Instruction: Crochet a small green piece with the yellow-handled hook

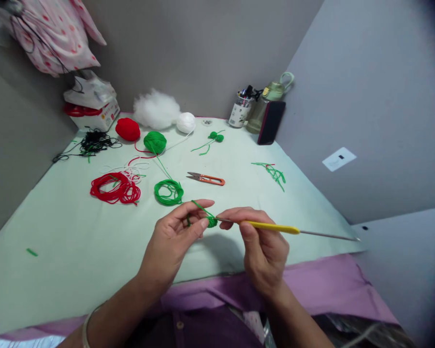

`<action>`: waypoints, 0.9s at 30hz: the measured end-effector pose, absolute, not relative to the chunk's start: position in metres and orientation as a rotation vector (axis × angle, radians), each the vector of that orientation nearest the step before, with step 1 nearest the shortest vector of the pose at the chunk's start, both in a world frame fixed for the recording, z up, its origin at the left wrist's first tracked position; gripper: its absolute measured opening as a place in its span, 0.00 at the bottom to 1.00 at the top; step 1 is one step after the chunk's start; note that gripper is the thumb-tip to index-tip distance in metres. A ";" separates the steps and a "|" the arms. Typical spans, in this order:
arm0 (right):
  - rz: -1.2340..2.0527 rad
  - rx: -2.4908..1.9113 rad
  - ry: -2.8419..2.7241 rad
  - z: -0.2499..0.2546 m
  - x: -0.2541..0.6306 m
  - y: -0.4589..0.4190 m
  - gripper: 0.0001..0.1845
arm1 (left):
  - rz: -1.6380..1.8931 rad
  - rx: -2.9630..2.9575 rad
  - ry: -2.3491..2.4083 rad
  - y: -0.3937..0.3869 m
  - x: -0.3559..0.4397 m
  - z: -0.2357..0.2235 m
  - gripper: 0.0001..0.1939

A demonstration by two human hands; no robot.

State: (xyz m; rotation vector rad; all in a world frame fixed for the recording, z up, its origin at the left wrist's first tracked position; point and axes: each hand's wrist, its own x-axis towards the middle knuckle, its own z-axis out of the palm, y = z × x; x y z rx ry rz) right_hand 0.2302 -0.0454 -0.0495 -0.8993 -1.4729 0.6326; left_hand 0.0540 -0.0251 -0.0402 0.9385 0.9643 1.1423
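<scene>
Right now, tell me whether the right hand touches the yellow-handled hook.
Touching. The head view shows the right hand gripping the yellow-handled hook between thumb and fingers.

Crochet piece (212,222): is being held before snips (213,181).
Snips: are being flanked at left by yarn coil (157,194).
Phone (271,123): is being backed by bottle (259,109).

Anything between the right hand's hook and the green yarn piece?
Nothing visible. The right hand holds the yellow-handled hook with its tip at the edge of the green yarn piece, pinched in the left hand. Stitch entry is too small to tell.
</scene>
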 end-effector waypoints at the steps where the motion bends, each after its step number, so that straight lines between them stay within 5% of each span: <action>1: 0.616 -0.881 -1.494 -0.049 0.230 -0.045 0.15 | 1.154 0.958 0.973 -0.025 0.054 -0.041 0.11; 15: 1.073 -0.752 -1.027 -0.051 0.221 -0.035 0.11 | 1.150 0.958 0.871 -0.026 0.051 -0.038 0.09; 27: 0.913 -0.826 -1.228 -0.052 0.226 -0.043 0.11 | 1.148 0.977 0.883 -0.026 0.051 -0.041 0.09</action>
